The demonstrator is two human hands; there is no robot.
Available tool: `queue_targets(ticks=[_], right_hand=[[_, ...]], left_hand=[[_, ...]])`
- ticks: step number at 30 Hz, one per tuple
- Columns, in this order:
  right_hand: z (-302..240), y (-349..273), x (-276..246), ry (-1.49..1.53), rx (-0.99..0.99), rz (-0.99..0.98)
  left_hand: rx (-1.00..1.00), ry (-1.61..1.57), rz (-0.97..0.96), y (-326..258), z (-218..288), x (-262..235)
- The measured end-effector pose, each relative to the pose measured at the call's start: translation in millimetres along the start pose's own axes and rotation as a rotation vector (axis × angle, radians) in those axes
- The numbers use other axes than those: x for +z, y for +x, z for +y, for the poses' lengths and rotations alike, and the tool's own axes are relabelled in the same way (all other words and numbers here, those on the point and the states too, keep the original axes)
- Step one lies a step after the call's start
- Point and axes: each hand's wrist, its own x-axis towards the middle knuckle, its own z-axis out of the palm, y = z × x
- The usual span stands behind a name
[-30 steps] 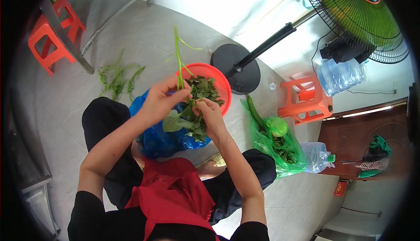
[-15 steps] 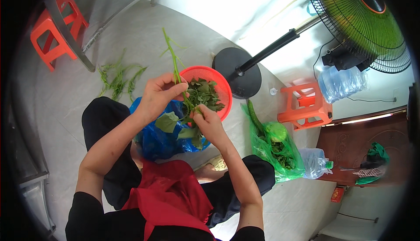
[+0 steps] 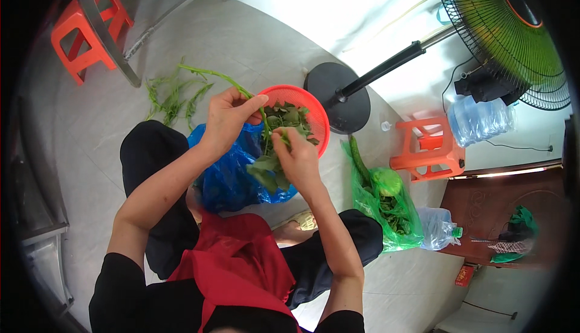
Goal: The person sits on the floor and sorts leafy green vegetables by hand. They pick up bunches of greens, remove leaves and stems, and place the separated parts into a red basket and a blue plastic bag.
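Note:
Between my two hands runs a leafy green stem (image 3: 222,76). My left hand (image 3: 229,120) pinches it partway along, and its bare end points up and left. My right hand (image 3: 296,156) has its fingers closed on the lower part, where broad green leaves (image 3: 266,171) hang down. Just beyond my hands stands a red mesh basket (image 3: 324,124) holding loose picked leaves (image 3: 293,115). A blue plastic bag (image 3: 220,182) lies under my forearms, between my knees; what is inside is hidden. Several stripped stems (image 3: 172,100) are scattered on the floor at the left.
A standing fan's black base (image 3: 337,97) is right behind the basket. To the right lie a green bag (image 3: 396,227) with vegetables and a large clear bottle (image 3: 438,229). Orange stools (image 3: 429,145) stand at right and far left, the latter beside a metal frame (image 3: 109,37).
The stem's free end has swung down to the left, from nearly upright to slanting. My right hand has shifted slightly up and right. The whole view has moved a little.

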Motion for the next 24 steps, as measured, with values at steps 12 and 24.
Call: queue_targets(ticks=[12,24], right_hand=[[6,-13,23,0.287,0.235,-0.092],[60,-6,0,0.686,0.591,0.21]], left_hand=[[-0.094,-0.011,-0.028,-9,-5,-6],[-0.368,0.403,0.041,14,-35,-137]])
